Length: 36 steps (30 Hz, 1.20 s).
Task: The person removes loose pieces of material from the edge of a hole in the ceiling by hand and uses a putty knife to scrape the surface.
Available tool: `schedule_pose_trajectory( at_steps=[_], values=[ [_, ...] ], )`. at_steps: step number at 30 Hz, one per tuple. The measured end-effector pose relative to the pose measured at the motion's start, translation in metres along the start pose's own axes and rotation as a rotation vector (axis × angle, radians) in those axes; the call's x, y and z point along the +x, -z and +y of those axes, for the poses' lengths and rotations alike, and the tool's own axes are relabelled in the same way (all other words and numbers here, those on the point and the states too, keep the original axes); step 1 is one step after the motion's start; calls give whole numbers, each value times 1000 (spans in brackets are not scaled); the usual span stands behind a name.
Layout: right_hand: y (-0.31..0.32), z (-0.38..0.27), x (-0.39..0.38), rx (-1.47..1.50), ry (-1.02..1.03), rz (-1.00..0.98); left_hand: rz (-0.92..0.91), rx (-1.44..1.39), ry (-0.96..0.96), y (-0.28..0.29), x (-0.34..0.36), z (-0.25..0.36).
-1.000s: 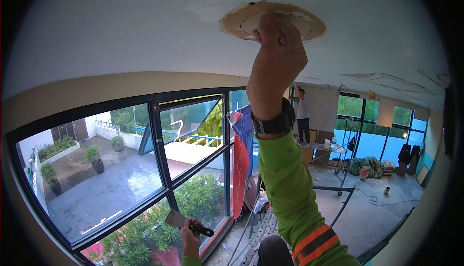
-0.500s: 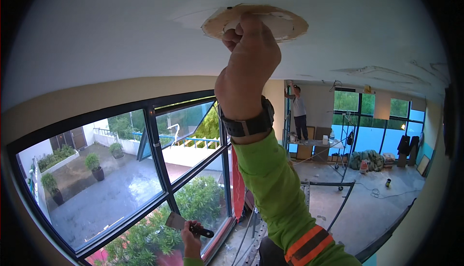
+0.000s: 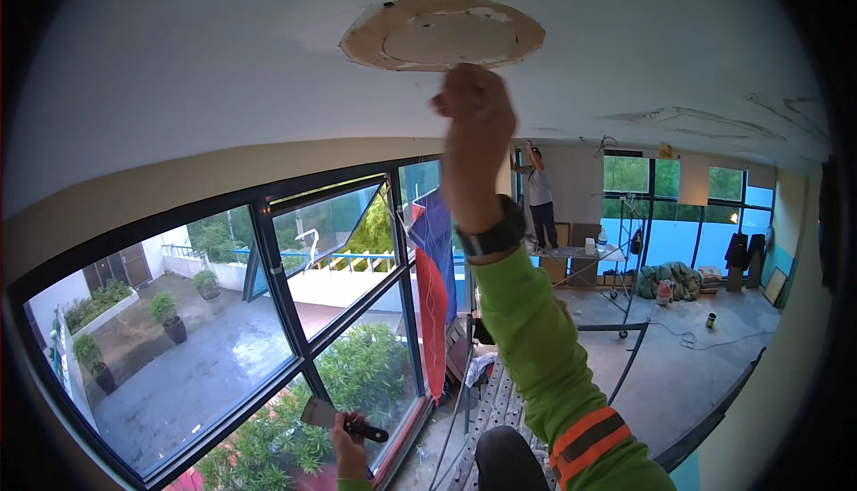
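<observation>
In the white ceiling above me is an oval patch, with a pale middle and a tan, torn-looking border. My right hand is raised just below its near edge, apart from it. The fingers are curled closed and a little blurred; whether anything is inside them is hidden. A dark watch is strapped to that wrist, above a green sleeve with an orange band. Low on the left, by the window, my left hand grips the black handle of a putty knife, blade pointing up and left.
Large dark-framed windows line the left side, one pane tilted open. A perforated metal platform lies below beside my dark-clothed knee. Farther off, a person stands on a raised platform by a wheeled scaffold. A cable trails across the floor.
My right hand has come down off the patch, uncovering its middle. The view has shifted slightly; my left hand still holds the putty knife low by the window.
</observation>
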State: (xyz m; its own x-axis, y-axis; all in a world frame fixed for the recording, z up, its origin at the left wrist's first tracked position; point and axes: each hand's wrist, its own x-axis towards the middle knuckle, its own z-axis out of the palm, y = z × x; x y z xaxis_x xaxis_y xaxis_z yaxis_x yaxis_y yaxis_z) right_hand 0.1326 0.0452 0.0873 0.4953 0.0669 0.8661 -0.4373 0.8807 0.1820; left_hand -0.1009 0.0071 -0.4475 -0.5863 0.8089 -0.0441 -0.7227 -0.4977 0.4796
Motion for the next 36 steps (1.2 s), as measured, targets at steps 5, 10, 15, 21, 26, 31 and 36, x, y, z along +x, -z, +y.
schedule_pose_trajectory(
  at_steps=[5, 10, 15, 21, 26, 31, 36],
  values=[
    [42, -4, 32, -233, -2, 186, 39, 5, 9, 9, 6, 3],
    [47, 3, 34, -191, -121, 76, 66, -22, 31, 7, 9, -2],
    [44, 7, 38, -216, -3, 107, 71, -12, 51, 0, 8, -6],
    [46, 14, 45, -297, 113, 109, 68, -11, 43, 1, 8, -5],
    [45, 17, 48, -314, 132, 150, 69, 10, 30, 4, 10, -7],
    [40, 16, 48, -250, 139, 195, 95, 25, 42, 4, 11, -7],
    [33, 14, 47, -232, 145, 214, 94, 3, 37, 8, 12, -7]
  ],
)
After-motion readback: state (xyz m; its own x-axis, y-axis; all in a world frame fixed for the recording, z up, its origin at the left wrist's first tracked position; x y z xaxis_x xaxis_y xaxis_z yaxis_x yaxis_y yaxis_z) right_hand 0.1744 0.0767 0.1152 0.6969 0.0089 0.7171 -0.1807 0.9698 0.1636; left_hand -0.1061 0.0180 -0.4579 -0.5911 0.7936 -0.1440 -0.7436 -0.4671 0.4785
